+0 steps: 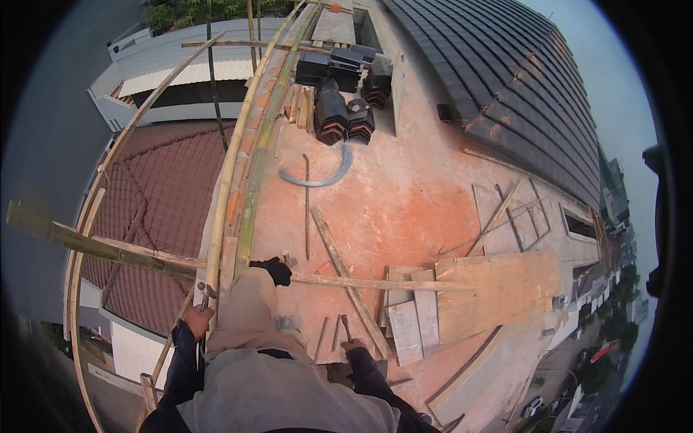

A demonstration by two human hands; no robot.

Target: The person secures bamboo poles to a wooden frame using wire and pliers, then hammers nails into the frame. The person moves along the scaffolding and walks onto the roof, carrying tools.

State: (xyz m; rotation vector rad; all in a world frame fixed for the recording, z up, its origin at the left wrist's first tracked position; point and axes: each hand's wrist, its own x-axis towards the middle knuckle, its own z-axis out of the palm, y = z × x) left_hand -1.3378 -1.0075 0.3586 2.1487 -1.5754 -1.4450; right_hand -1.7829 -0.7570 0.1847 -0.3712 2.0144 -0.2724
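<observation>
At the left, my left hand (196, 322) is closed round a hammer (206, 294), its metal head showing just above the fist beside the bamboo rail. My right hand (353, 346) is closed on a short dark rod-like tool (346, 328) that sticks up from the fingers; its exact kind is too small to tell. My bent leg reaches forward, and its black shoe (274, 271) rests by the bamboo pole (249, 216) along the roof edge. A wooden batten (375, 283) runs rightward from near that shoe.
Stacked dark ridge tiles (332, 112) stand ahead near a coil of wire (339, 169). Boards and a plywood sheet (498, 292) lie at right. Bamboo scaffolding (108, 252) lines the left drop, above a lower tiled roof (151, 209). A sloping dark roof (505, 79) rises at far right.
</observation>
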